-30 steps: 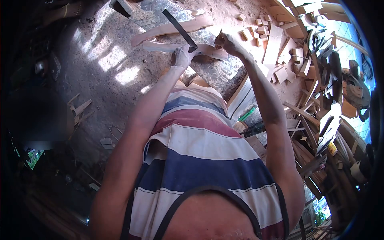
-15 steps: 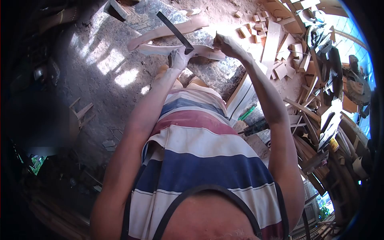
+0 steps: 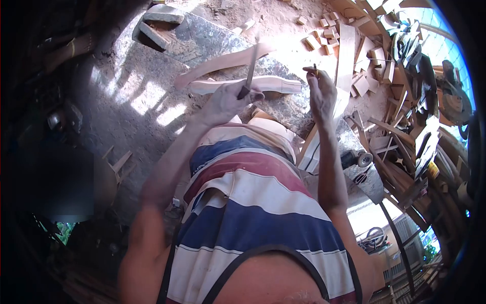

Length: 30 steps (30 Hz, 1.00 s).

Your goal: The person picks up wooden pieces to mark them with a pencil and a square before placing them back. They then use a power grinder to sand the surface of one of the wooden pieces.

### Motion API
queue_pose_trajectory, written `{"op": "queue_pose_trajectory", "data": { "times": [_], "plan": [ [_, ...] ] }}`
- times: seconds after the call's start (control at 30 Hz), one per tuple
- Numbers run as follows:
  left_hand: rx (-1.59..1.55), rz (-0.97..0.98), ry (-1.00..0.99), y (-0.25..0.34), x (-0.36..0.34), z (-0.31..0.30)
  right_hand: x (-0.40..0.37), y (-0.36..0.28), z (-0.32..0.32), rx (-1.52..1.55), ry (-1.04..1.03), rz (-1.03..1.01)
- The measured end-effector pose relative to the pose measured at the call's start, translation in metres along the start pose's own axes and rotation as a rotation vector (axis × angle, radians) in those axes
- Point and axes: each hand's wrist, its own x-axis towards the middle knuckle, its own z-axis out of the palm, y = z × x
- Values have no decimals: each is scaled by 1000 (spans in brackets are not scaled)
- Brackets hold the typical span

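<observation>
My left hand [image 3: 225, 105] grips a try square [image 3: 251, 71] by its dark stock, and the thin blade points up and away. Just beyond that hand lies a curved piece of wood [image 3: 276, 84] with a line marked across its right end. A second curved piece of wood [image 3: 215, 64] rests behind it, partly crossed by the blade. To the right, my right hand [image 3: 323, 96] is raised, its fingers closed on a short, thin pencil [image 3: 315, 69]. This hand is apart from both curved pieces.
The curved pieces lie on a worn, dusty slab [image 3: 197, 38]. Offcut blocks [image 3: 329, 35] are scattered at the upper right, beside a long board [image 3: 346, 55]. Scissors [image 3: 361, 177] and a power tool [image 3: 354, 159] sit right of my body. Scrap wood [image 3: 400, 131] piles up farther right.
My left hand has lifted the try square off the front curved piece and drawn it towards me, its blade now more upright. My right hand has moved right and down, away from the wood.
</observation>
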Motion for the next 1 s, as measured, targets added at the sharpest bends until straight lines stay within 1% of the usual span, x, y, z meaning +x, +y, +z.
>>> {"op": "queue_pose_trajectory", "data": {
  "times": [0.03,0.07,0.1,0.13,0.17,0.2,0.23,0.27,0.33,0.37,0.4,0.47,0.53,0.57,0.67,0.7,0.8,0.87,0.93,1.0],
  "plan": [
    [-157,-75,-166,12,-1,-28,-4,-12,12,72,10,-56],
    [-312,-150,-333,16,1,-51,-9,-30,23,33,4,-87],
    [-332,-126,-492,13,8,-69,-13,-47,34,-5,-1,-120],
    [-313,-138,-591,17,21,-85,-15,-66,42,-155,-19,-124],
    [-294,-151,-695,23,35,-101,-14,-71,52,-7,-81,-145],
    [-277,-167,-805,25,49,-113,-11,-74,49,-176,-237,-52],
    [-296,-180,-882,22,67,-120,-11,-65,55,-92,-312,-6],
    [-223,-171,-880,19,85,-126,-10,-56,61,-4,-380,38],
    [-73,-152,-885,12,119,-133,-13,-69,69,-136,-460,230],
    [102,-121,-872,4,140,-138,-20,-64,78,-127,-427,189],
    [91,10,-797,-12,154,-141,-26,-60,87,-120,-394,149],
    [50,254,-640,-49,174,-142,-36,-57,122,-349,-109,-157],
    [49,103,-506,-62,179,-141,-37,-46,154,-566,52,-196],
    [53,25,-424,-66,181,-140,-35,-32,164,-609,105,-226],
    [-503,-228,-564,-84,202,-128,-23,2,179,-650,168,-204],
    [-381,-192,-488,-75,207,-119,-20,8,178,-644,141,-188],
    [-62,-136,-454,-86,251,-93,-10,43,180,-662,151,-209],
    [-27,-83,-506,-93,279,-75,-7,66,178,-709,136,-170],
    [169,-1,-564,-96,308,-67,-3,76,175,-753,142,-109],
    [105,46,-526,-89,314,-60,-1,86,174,-730,180,-82]
  ]
}}
